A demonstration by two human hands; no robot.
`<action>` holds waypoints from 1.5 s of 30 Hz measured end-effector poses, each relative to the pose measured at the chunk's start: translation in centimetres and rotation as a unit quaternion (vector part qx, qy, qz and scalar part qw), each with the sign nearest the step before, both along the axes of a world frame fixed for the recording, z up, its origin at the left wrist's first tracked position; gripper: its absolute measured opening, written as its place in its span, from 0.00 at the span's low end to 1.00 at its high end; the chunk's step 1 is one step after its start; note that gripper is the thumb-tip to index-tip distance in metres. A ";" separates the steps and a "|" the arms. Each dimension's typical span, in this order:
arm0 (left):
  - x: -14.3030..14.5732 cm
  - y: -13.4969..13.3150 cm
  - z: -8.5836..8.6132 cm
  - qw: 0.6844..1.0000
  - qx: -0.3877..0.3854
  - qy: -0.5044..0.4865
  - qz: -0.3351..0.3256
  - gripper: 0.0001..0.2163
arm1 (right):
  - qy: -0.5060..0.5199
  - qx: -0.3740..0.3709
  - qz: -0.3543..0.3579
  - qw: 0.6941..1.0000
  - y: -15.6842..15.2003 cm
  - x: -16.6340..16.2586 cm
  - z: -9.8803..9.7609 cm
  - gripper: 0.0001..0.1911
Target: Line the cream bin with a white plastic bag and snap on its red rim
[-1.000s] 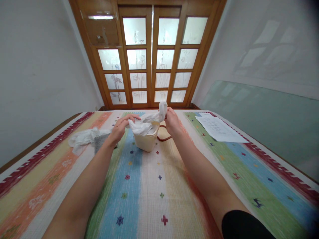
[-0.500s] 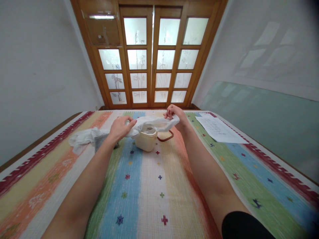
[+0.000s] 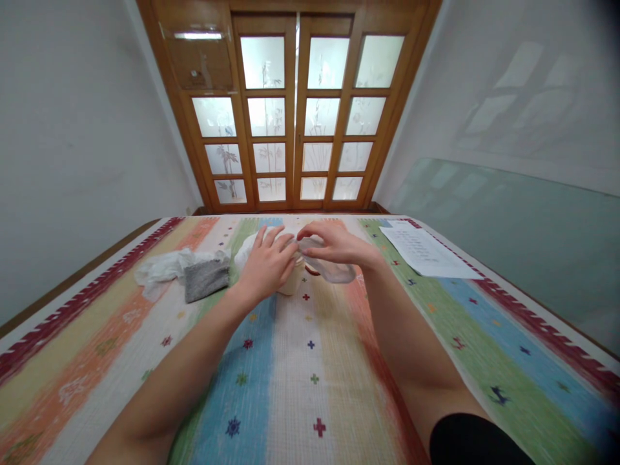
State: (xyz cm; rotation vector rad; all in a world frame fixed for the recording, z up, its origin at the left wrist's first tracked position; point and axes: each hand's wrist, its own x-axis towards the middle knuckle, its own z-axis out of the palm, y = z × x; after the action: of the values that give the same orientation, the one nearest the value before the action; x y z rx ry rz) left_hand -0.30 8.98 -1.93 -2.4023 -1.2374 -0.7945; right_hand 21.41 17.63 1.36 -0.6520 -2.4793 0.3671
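Observation:
A small cream plastic bin [image 3: 292, 284] stands on the striped cloth near the table's middle, mostly hidden behind my hands. A thin white plastic bag [image 3: 334, 271] is draped over it and hangs down on its right side. My left hand [image 3: 268, 263] lies on top of the bin with its fingers stretched out over the bag. My right hand [image 3: 328, 241] pinches the bag's edge above the bin's right rim. A bit of a reddish-brown handle shows just behind the bin.
A grey folded cloth [image 3: 206, 279] and a crumpled white plastic bag [image 3: 157, 269] lie to the left. A printed paper sheet [image 3: 426, 248] lies at the far right. Wooden glass-paned doors [image 3: 295, 110] stand behind the table; a glass panel leans on the right wall.
Both hands came together over the bin, pulling the stretched bag down over its rim. My left hand moved right and flattened on top; the grey cloth is now uncovered.

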 end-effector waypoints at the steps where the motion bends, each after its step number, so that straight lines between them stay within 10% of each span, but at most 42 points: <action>1: -0.1 0.2 -0.3 1.000 0.011 -0.007 0.027 0.13 | -0.014 0.016 -0.021 1.000 0.3 -0.2 -0.5 0.15; 9: -1.0 0.9 -0.8 0.999 0.005 -0.001 0.052 0.19 | 0.020 0.027 -0.134 0.990 1.8 -2.2 -2.4 0.09; 17: -1.6 1.5 -1.2 0.998 -0.030 -0.015 0.051 0.10 | 0.001 0.005 -0.104 0.995 1.9 -2.4 -2.8 0.07; 29: -2.8 -0.8 3.4 0.990 -0.081 0.016 -0.117 0.10 | 0.242 -0.106 -0.207 0.942 4.9 -3.3 -5.3 0.12; 45: -6.0 3.1 0.2 0.977 -0.050 -0.162 0.129 0.10 | 0.335 -0.354 -0.205 0.849 7.8 -3.8 -10.8 0.10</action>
State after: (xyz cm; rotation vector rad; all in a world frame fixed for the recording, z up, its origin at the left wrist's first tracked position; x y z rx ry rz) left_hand -6.26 12.09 -1.70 -2.1784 -1.7111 -1.0940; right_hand 17.62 25.40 -9.43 -1.0855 -1.4454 1.1380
